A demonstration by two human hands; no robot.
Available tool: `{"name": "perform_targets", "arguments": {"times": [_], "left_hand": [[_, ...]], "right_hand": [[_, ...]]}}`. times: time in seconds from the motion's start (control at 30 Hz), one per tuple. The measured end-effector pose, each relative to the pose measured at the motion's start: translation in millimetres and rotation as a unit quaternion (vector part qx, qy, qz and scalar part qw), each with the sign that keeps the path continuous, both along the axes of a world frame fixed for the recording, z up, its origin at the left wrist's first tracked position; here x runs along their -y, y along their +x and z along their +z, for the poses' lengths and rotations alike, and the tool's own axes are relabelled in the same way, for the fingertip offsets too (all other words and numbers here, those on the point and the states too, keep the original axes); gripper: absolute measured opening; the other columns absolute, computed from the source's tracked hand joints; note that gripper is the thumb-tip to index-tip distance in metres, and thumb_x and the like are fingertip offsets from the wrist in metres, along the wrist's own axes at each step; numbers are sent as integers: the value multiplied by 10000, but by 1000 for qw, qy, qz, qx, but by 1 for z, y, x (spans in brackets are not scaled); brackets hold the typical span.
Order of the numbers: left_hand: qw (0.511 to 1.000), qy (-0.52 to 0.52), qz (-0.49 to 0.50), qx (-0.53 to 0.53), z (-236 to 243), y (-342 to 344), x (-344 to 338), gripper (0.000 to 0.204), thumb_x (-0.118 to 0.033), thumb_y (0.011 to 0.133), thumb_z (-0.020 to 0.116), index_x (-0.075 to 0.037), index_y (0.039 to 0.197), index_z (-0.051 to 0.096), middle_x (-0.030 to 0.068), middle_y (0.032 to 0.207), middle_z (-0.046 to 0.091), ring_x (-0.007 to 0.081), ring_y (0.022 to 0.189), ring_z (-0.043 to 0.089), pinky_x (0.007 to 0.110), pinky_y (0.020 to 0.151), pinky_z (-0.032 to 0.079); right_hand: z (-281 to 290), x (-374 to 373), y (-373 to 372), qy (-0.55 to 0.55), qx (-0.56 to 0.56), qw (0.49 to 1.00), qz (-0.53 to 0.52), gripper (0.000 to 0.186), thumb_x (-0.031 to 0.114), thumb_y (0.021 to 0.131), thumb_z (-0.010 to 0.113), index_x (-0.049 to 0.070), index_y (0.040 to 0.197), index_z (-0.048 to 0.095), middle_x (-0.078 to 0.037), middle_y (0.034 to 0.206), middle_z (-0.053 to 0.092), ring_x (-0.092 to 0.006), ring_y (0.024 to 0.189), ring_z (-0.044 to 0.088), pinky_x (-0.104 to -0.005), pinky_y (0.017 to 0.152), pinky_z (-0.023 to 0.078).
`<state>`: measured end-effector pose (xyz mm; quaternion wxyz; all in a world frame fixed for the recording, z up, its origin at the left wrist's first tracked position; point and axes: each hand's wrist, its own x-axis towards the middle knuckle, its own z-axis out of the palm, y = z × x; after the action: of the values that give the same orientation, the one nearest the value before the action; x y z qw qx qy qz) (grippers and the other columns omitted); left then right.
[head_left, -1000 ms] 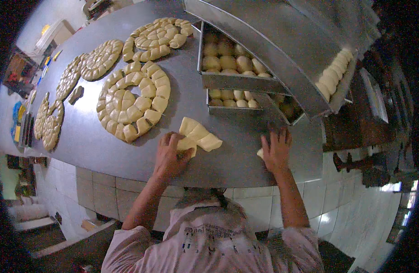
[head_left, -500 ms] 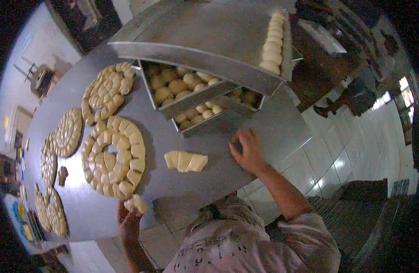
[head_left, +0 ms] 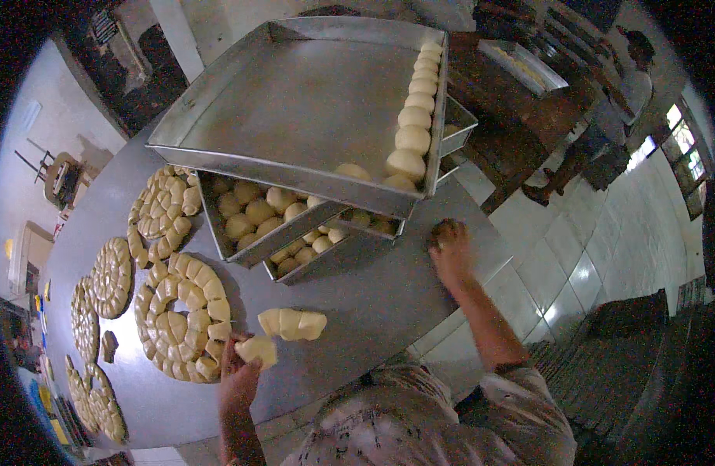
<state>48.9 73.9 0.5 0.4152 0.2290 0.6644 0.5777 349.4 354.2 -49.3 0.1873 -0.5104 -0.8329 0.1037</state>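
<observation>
My left hand pinches a pale dough piece over the metal table, beside a large spiral of cut dough. Close to that piece, a short notched strip of dough lies on the tabletop. Farther right, my right hand rests on the table near its right edge, fingers curled down; whatever is under them is hidden. Ahead stands a big metal tray with a row of round dough balls along its right side and another dough ball by its front wall.
Below the big tray, stacked trays hold more dough balls. Several other cut dough spirals cover the table's left side, with a small dark lump among them. A person is at the far right, past a wooden table bearing another tray.
The view has tilted up, showing more of the big tray. My left hand has brought its dough piece up beside the strip. My right hand has shifted right, its fingers now curled down.
</observation>
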Motion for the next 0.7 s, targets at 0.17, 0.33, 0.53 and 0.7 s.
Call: {"name": "perform_targets", "arguments": {"times": [0.17,0.33,0.53,0.7], "left_hand": [[994,53,-59,71,33,31,-46,504,78,672,569,-53,1132,410,77,1080,496,193,1041,475,309,870,402],[998,59,22,20,35,42,-51,490,44,693,600,-35,1141,416,86,1072,510,197,1026,492,303,848,419],[997,49,33,-53,51,80,-72,450,17,733,595,-44,1142,416,71,1064,482,173,953,492,289,813,429],[984,96,10,-151,51,88,-75,410,27,725,597,-46,1098,446,81,1099,450,176,955,481,291,794,439]], "right_hand": [[13,15,28,51,-55,990,122,299,79,651,618,28,938,552,-154,997,512,-322,970,489,-399,848,411],[122,-63,82,-389,-321,855,122,374,45,680,560,28,1053,539,-79,1076,519,-201,940,537,-324,806,450],[260,-101,-41,-173,-503,773,346,331,168,774,586,50,1077,528,-46,945,582,-167,875,547,-324,798,434],[267,-104,-72,-53,-145,885,439,217,180,834,534,23,978,573,-59,837,601,-161,787,564,-300,764,455]]}}
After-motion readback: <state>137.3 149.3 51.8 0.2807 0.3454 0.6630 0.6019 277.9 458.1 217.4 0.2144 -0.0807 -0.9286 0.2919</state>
